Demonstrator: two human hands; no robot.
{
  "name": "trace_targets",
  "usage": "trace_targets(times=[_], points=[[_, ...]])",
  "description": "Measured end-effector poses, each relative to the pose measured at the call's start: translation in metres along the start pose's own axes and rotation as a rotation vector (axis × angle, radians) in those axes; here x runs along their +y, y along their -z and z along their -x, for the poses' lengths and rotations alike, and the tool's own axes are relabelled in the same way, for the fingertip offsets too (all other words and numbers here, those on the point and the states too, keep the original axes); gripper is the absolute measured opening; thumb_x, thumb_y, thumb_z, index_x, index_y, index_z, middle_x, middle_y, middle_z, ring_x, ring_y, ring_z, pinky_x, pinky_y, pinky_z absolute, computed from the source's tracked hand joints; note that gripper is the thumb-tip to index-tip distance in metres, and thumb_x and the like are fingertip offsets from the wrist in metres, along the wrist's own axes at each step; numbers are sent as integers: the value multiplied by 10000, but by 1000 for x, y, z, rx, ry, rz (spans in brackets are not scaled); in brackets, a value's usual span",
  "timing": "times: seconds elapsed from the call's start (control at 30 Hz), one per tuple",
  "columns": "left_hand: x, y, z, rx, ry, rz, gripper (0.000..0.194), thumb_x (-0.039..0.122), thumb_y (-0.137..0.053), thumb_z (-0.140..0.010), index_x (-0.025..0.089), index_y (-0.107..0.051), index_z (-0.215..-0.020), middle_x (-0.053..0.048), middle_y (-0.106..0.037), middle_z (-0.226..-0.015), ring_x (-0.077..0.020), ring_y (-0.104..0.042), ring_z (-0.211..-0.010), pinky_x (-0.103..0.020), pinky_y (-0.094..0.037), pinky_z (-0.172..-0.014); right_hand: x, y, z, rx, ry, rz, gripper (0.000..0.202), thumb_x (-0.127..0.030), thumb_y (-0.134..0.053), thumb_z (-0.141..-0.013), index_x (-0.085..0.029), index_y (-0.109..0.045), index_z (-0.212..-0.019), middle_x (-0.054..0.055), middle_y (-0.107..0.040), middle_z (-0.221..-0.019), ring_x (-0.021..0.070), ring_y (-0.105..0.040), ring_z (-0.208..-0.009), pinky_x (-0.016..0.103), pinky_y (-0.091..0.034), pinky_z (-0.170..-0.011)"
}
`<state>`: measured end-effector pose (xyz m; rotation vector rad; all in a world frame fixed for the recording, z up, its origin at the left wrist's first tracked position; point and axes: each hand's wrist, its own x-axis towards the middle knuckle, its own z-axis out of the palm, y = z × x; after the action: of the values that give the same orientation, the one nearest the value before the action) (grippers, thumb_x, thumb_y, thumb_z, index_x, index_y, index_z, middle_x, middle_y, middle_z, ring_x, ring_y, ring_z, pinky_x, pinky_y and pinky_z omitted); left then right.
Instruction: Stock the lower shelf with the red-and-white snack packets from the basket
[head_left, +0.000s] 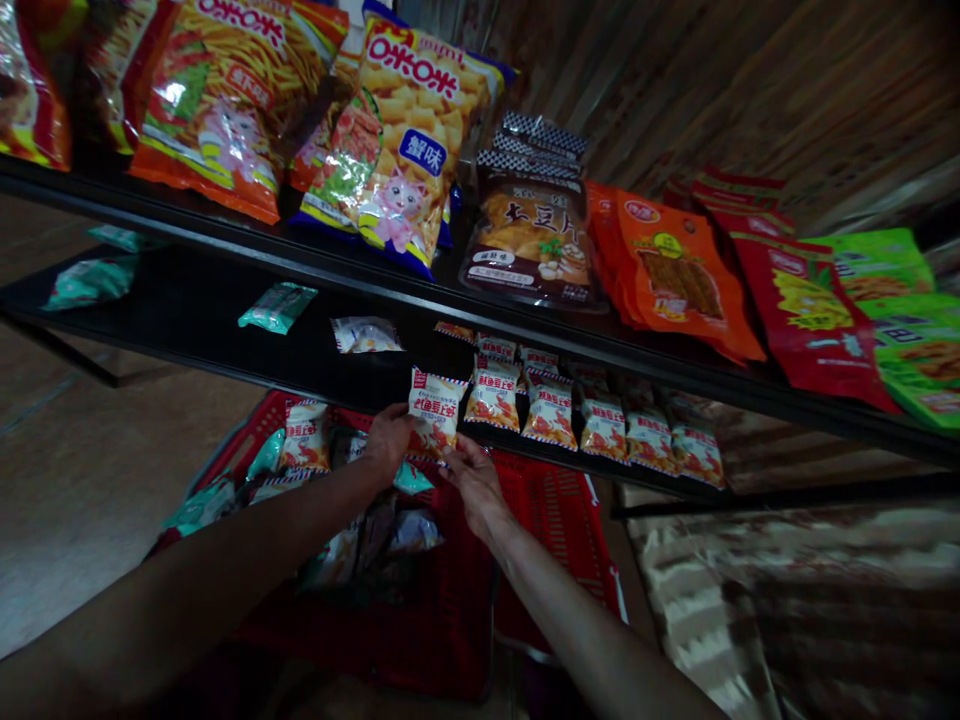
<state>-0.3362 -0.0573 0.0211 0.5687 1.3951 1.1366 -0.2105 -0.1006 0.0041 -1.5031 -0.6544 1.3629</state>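
Between my two hands is a small white and orange snack bag with red lettering, held at the front edge of the lower black shelf. My left hand grips its left side, fingers closed. At its lower right corner, my right hand pinches the bag. Just to the right, rows of matching snack bags stand upright on the lower shelf. Below my hands sits a red basket with a similar white and orange bag and several teal and white packets in it.
On the lower shelf's left lie a teal packet, another teal packet and a whitish packet. The upper shelf overhangs them, bearing large snack bags and orange packs. A second red basket stands at right, beside striped cloth.
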Motion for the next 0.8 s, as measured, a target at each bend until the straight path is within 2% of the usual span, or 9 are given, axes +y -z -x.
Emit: trace_targets(times=[0.1, 0.33, 0.47, 0.57, 0.8], points=[[3, -2, -6, 3, 53, 62, 233, 104, -578, -593, 167, -663, -801, -22, -659, -660, -150, -603, -588, -290, -488, -641, -2, -2, -8, 30, -9, -30, 404, -325, -755, -571, -223, -651, -948, -9, -667, -798, 137, -619, -723, 256, -506, -645], [13, -9, -20, -25, 53, 103, 177, 54, -576, -566, 159, -630, -698, 0, -636, -606, -130, -583, -547, -262, -478, -602, -8, -7, -29, 85, 30, -43, 321, -290, -732, -593, -218, -636, -891, -30, -619, -720, 119, -599, -670, 261, -530, -652], [12, -14, -29, -49, -7, 123, 186, 63, -595, -569, 152, -657, -720, -4, -661, -648, -125, -600, -585, -247, -486, -616, -10, -10, -38, 86, 38, -26, 320, -275, -714, -608, -213, -610, -905, -30, -612, -737, 122, -606, -696, 262, -542, -664], [8, -20, -39, -50, -63, 134, 190, 78, -598, -590, 153, -672, -748, -9, -672, -666, -125, -604, -597, -252, -495, -630, -12, -12, -46, 105, 101, -18, 320, -259, -709, -608, -218, -568, -892, -38, -593, -752, 116, -609, -696, 260, -551, -659], [2, -34, -66, 53, -126, 88, 176, 93, -568, -650, 151, -664, -786, 10, -629, -614, -103, -564, -541, -244, -485, -598, -12, -22, -68, 137, 204, -53, 293, -230, -690, -629, -220, -483, -836, -57, -564, -733, 99, -609, -656, 275, -553, -689]])
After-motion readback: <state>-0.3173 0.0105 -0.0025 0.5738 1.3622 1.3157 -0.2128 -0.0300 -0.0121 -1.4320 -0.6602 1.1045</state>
